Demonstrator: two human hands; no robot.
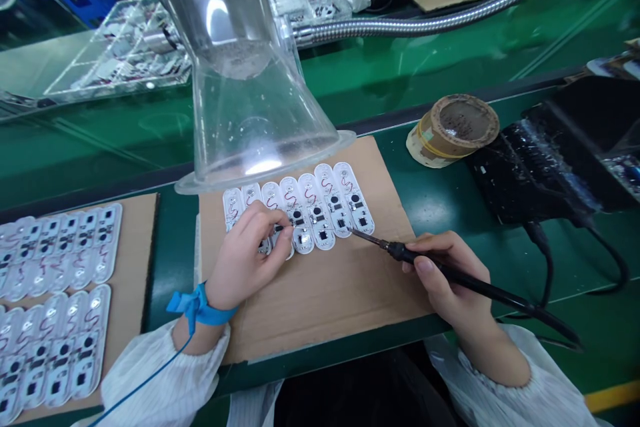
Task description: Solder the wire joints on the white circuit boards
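Observation:
My right hand [453,273] grips a black soldering iron [505,297] like a pen. The iron's metal tip points left and meets or hovers just by the lower end of the white oblong circuit boards [324,235]; contact is not clear. These boards stand side by side in a row, with thin red wires and black chips, on a brown cardboard sheet [335,307]. Over the left part of the row is my left hand [250,247], its thumb and index finger pinched together. Whatever they hold, if anything, is hidden. A blue wrist strap [203,307] circles that wrist.
A clear fume hood [260,120] hangs low over the row's far side. More boards [65,240] lie on cardboard at left. A round tape-wrapped pot [453,130] and a black device with cables [530,160] stand at right. Behind are parts trays [135,47] and a flexible metal hose [425,27].

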